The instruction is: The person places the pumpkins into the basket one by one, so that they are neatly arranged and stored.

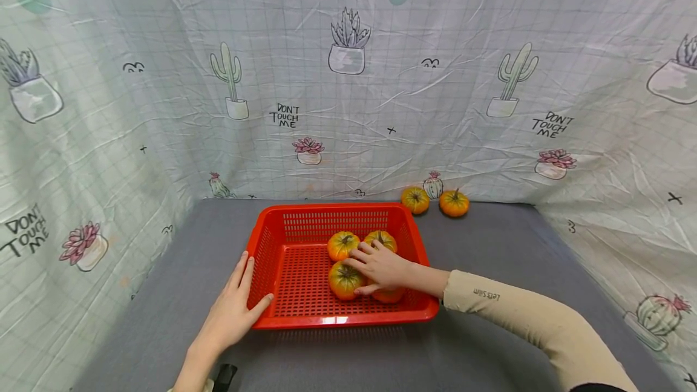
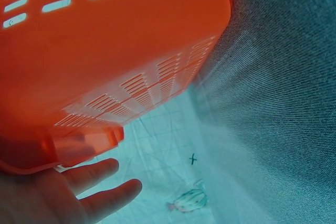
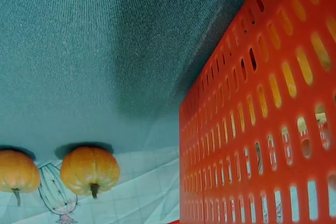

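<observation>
A red plastic basket (image 1: 302,322) with slotted walls holds several small orange-yellow pumpkins in its right half. My right hand (image 1: 383,267) reaches over the right wall with fingers spread, thumb and index fingertips at the front-left pumpkin (image 1: 344,283). Beyond the fingers lie the back-left pumpkin (image 1: 341,245) and the back-right pumpkin (image 1: 383,237). Beneath the palm, another pumpkin (image 1: 388,296) is mostly hidden. My left hand (image 1: 231,307) rests at the basket's left rim, thumb over the front-left corner and fingers straight along the outside. In the left wrist view, two fingers (image 2: 110,198) extend beside the rim.
Two more pumpkins, one left (image 1: 415,200) and one right (image 1: 454,203), sit on the grey cloth (image 1: 479,247) behind the basket's right corner. A pale curtain (image 1: 381,107) printed with cacti encloses the back and sides. The basket's left half shows its bare grid floor.
</observation>
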